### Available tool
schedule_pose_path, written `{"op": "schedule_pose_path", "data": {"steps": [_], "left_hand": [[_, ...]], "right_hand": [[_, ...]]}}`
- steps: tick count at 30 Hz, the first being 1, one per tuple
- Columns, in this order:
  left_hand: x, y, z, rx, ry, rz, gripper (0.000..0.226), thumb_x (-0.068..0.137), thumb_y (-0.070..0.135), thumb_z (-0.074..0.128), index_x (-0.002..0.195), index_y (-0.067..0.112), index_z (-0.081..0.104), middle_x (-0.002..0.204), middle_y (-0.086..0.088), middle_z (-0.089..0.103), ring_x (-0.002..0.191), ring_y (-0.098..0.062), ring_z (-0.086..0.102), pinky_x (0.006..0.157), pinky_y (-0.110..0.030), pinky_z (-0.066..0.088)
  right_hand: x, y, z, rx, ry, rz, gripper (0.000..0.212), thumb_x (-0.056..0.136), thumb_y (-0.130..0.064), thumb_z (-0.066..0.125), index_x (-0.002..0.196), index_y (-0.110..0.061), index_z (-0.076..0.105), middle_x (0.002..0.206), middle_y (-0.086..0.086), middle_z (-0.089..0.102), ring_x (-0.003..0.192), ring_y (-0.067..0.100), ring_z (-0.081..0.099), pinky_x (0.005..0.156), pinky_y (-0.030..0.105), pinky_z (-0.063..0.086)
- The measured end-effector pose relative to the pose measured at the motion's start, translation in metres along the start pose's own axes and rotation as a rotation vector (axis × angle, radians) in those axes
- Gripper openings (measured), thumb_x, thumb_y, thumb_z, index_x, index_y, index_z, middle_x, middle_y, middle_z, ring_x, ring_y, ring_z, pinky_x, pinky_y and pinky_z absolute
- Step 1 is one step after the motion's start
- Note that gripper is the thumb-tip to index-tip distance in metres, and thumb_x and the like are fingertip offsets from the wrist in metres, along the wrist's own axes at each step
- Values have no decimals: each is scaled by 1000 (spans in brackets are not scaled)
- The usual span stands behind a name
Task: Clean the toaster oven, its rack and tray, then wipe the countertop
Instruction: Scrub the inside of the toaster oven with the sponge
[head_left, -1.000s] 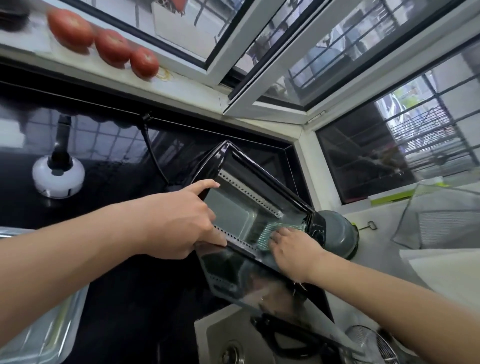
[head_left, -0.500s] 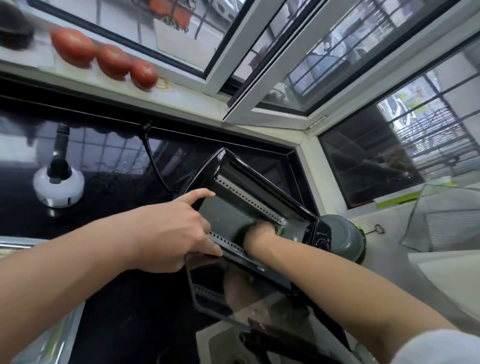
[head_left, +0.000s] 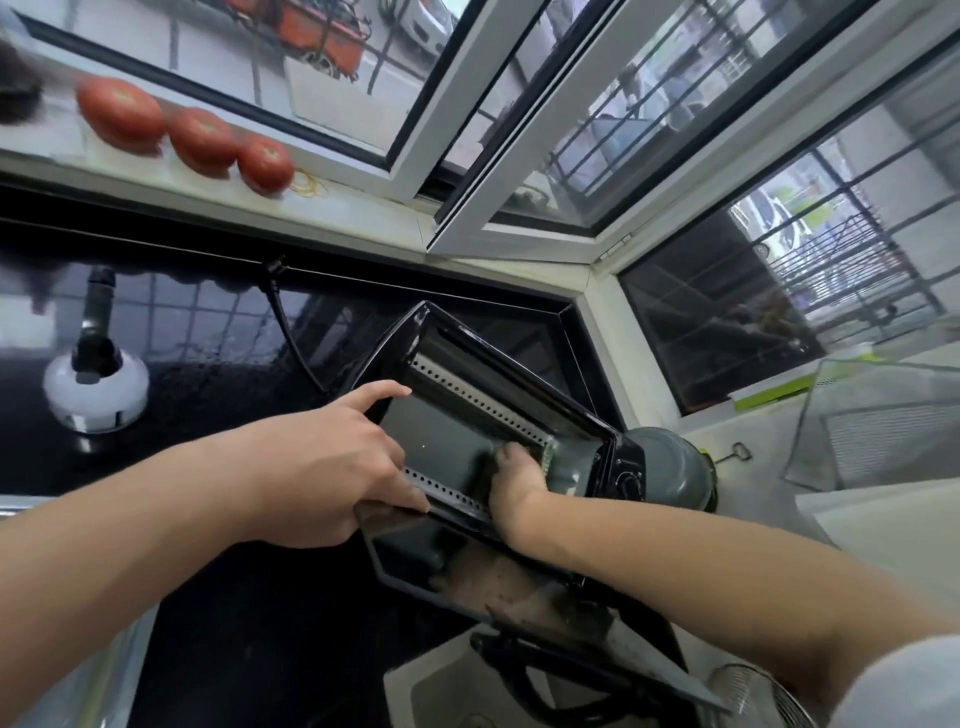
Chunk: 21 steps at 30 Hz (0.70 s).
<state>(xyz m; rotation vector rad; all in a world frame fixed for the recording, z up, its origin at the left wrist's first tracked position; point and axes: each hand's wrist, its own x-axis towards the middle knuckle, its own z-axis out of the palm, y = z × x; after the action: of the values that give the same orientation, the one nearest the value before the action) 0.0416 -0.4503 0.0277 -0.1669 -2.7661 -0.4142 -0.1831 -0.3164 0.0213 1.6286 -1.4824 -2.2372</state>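
Note:
A black toaster oven stands on the dark countertop with its glass door folded down toward me. My left hand grips the left front edge of the oven's opening, thumb on the lower lip. My right hand is inside the cavity, pressing a green scouring sponge against the right inner wall; the sponge is mostly hidden by my fingers. The rack, a wire mesh piece, leans at the far right by the window.
A white kettle sits at the left on the counter. Three tomatoes lie on the window sill. A grey round pot stands right behind the oven. A sink and a metal strainer are below the door.
My right hand went from the oven's front right edge deep into the cavity, then slid right with the sponge to the inner right wall. The left hand kept its hold.

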Motion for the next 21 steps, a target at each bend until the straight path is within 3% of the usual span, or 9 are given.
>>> {"op": "schedule_pose_path", "data": {"steps": [3,6,8,12,14,18,21], "left_hand": [[3,-1,-1,4,24,-14,22,103,41,49,112,49,69,69,13,56,71,-3,59,127,-45,5],[2,-1,0,-18,25,-4,23,104,42,50,114,49,69,68,13,55,68,-3,57,127,-46,9],[1,0,1,-36,58,-12,28,106,45,44,117,49,69,68,14,54,68,-3,57,127,-45,9],[2,-2,1,-32,54,-9,28,106,46,42,114,50,69,69,14,57,71,-3,59,128,-43,6],[4,-3,3,-23,55,-6,24,105,46,46,113,50,68,70,14,58,73,-2,60,128,-45,9],[5,-7,7,19,45,4,20,97,39,60,111,52,67,70,14,58,73,-2,59,127,-45,11],[3,-5,8,15,35,-9,20,101,42,53,112,52,66,71,14,59,75,-3,61,128,-43,5]], "right_hand": [[7,4,1,54,12,-9,40,103,-33,44,139,-20,55,138,5,56,127,30,49,98,37,41],[27,15,-3,275,-18,-61,38,98,-24,57,136,-18,59,141,6,56,128,30,54,98,41,49],[36,25,-10,371,-47,-133,37,98,-17,55,135,-14,59,141,9,56,127,32,55,95,45,51],[44,34,-22,410,-110,-218,40,99,-21,54,138,-17,53,145,8,50,129,32,52,91,49,50],[44,28,-26,417,-171,-178,47,97,-27,59,144,-23,48,150,1,44,135,31,46,93,51,49],[41,18,-36,434,-248,-88,39,100,-31,53,138,-23,54,144,4,52,128,37,52,95,50,50],[37,19,-35,452,-256,-88,40,101,-26,54,140,-22,52,147,5,48,133,38,47,99,55,46]]}}
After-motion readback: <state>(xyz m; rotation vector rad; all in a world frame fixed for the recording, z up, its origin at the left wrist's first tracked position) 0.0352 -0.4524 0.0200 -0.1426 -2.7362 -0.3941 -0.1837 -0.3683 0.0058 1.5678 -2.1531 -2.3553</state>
